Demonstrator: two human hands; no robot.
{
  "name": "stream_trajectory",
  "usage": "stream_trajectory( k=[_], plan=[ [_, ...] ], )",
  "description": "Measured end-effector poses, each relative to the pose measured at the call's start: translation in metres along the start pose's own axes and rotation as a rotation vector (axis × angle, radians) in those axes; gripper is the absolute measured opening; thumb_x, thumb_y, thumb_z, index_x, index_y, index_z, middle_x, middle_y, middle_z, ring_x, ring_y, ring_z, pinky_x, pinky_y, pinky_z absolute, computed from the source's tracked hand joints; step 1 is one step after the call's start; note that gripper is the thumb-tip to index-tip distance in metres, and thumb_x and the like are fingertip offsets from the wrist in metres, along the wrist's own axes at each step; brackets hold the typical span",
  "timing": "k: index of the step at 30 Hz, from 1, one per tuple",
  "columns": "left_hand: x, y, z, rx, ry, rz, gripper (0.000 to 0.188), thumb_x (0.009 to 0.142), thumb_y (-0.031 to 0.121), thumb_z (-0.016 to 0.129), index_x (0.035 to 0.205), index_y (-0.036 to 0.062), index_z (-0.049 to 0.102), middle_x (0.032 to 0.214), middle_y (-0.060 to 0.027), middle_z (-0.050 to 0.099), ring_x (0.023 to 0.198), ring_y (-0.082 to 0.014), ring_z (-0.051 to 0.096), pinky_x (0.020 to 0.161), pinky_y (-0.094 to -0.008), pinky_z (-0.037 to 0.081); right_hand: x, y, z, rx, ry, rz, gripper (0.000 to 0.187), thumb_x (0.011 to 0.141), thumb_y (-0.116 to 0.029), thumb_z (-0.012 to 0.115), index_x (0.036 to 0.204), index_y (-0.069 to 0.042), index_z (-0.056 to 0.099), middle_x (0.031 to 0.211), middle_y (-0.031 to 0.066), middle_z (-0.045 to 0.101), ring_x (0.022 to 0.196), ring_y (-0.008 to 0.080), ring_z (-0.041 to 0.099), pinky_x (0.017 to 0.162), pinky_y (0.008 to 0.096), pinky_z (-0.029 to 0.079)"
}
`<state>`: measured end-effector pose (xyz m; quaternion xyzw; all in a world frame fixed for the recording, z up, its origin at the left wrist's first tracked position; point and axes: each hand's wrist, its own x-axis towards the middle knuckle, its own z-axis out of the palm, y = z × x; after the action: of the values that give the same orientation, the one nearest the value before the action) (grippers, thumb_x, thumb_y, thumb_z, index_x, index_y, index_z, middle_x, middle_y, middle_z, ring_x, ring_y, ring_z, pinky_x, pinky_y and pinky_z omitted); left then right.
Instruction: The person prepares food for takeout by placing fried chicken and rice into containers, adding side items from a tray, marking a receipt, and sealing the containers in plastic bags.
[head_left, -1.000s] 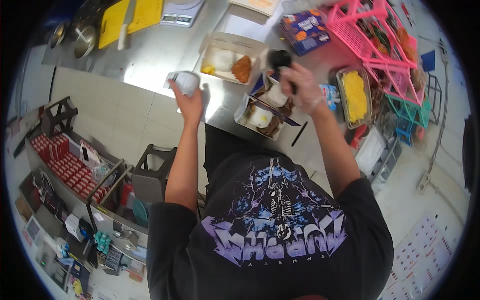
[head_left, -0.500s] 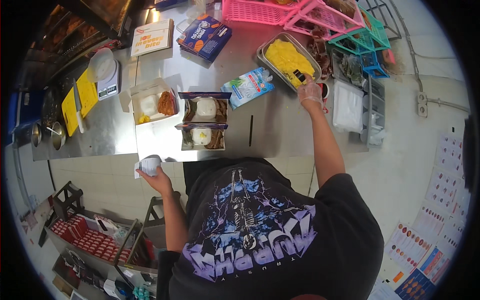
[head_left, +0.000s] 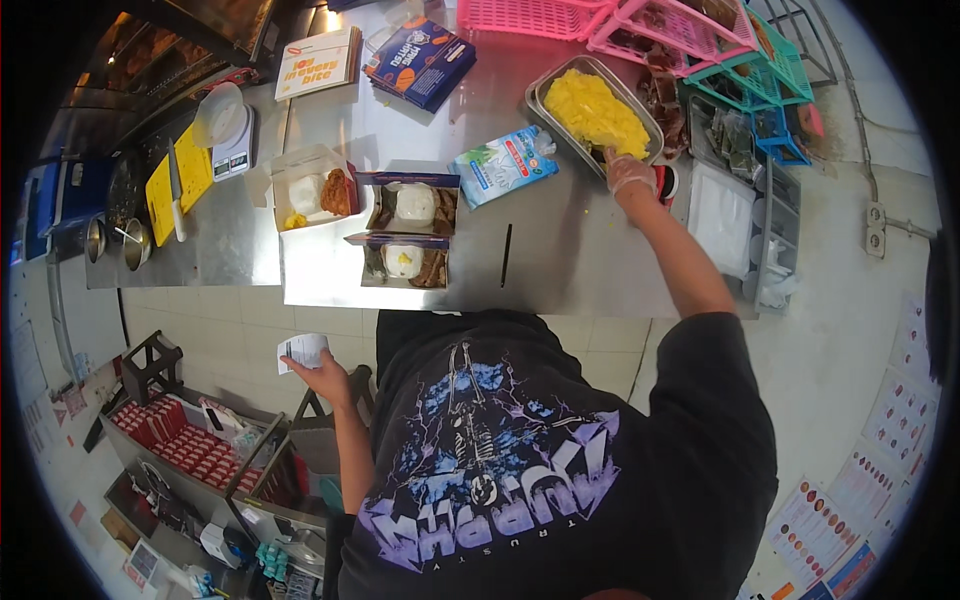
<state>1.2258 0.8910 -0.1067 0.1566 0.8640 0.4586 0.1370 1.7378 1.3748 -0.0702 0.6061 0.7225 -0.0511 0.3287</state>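
In my left hand (head_left: 328,380), held low in front of the table's edge, is a small white printed paper slip (head_left: 302,350). My right hand (head_left: 630,182) wears a clear plastic glove and reaches to the near corner of a metal tray (head_left: 536,98). Its fingers are closed at the edge of the crumbly yellow food (head_left: 597,110) in that tray; a small dark piece shows beside them, mostly hidden. Two dark meal boxes (head_left: 452,240) with white rice and brown meat stand mid-table. Left of them, a white box (head_left: 263,192) contains rice, fried chicken (head_left: 336,194) and some yellow food.
A blue-white packet (head_left: 505,165) and a thin black stick (head_left: 507,256) lie on the table. Folded blue boxes (head_left: 420,62) are stacked behind. At left are a scale (head_left: 234,155), a knife (head_left: 177,195) and a yellow board (head_left: 160,203). Pink baskets (head_left: 535,15) line the back.
The black piece by my right hand, plainly visible over the yellow food before, is now mostly hidden as the hand sits lower at the tray's corner. My left hand keeps the slip. The whole view has shifted.
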Motion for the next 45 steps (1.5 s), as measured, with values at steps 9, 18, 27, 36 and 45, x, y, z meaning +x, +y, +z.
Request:
stream_trajectory(
  k=[9, 18, 27, 36, 45],
  plan=[
    [-0.007, 0.011, -0.001, -0.097, 0.031, -0.054, 0.095, 0.096, 0.002, 0.062, 0.168, -0.0044, 0.0, 0.168, -0.0329, 0.026, 0.152, -0.0398, 0.039, 0.125, -0.045, 0.031, -0.006, 0.03, -0.033, 0.365, -0.27, -0.013, 0.047, 0.105, -0.027, 0.049, 0.143, -0.003, 0.062, 0.146, 0.0214, 0.064, 0.134, 0.0396, 0.061, 0.107, 0.047, 0.051],
    [0.013, 0.015, 0.008, -0.094, -0.017, 0.01, 0.094, 0.094, -0.001, 0.06, 0.168, -0.0054, 0.002, 0.167, -0.0332, 0.028, 0.152, -0.0406, 0.039, 0.124, -0.0457, 0.032, -0.009, 0.061, 0.01, 1.054, -0.116, 0.015, 0.049, 0.107, -0.048, 0.056, 0.13, -0.007, 0.07, 0.127, 0.0157, 0.068, 0.11, 0.0283, 0.065, 0.094, 0.039, 0.05],
    [0.026, -0.011, 0.01, 0.004, -0.041, 0.079, 0.094, 0.093, 0.001, 0.063, 0.167, -0.0069, 0.005, 0.165, -0.0324, 0.032, 0.149, -0.0393, 0.044, 0.122, -0.0451, 0.037, -0.043, 0.043, 0.001, 1.399, -0.062, 0.034, 0.037, 0.106, -0.049, 0.059, 0.109, -0.013, 0.067, 0.07, -0.0042, 0.041, 0.057, 0.0107, 0.038, 0.052, 0.0309, 0.031],
    [0.032, 0.032, 0.016, 0.038, 0.034, 0.054, 0.094, 0.093, 0.004, 0.064, 0.167, -0.0069, 0.006, 0.168, -0.0344, 0.025, 0.157, -0.0424, 0.03, 0.127, -0.0448, 0.027, -0.111, -0.167, -0.154, 1.431, 0.014, -0.508, 0.047, 0.106, -0.045, 0.059, 0.136, -0.01, 0.056, 0.083, 0.0018, 0.051, 0.069, 0.014, 0.047, 0.062, 0.0282, 0.037],
    [0.013, -0.007, -0.017, -0.031, 0.216, -0.151, 0.096, 0.093, 0.005, 0.066, 0.167, -0.0077, 0.005, 0.166, -0.0334, 0.03, 0.153, -0.0403, 0.038, 0.125, -0.0411, 0.031, -0.113, -0.458, -0.211, 0.422, -0.039, -0.753, 0.06, 0.104, -0.02, 0.046, 0.159, -0.002, 0.031, 0.13, 0.033, 0.067, 0.124, 0.0481, 0.065, 0.106, 0.0528, 0.05]
  ],
)
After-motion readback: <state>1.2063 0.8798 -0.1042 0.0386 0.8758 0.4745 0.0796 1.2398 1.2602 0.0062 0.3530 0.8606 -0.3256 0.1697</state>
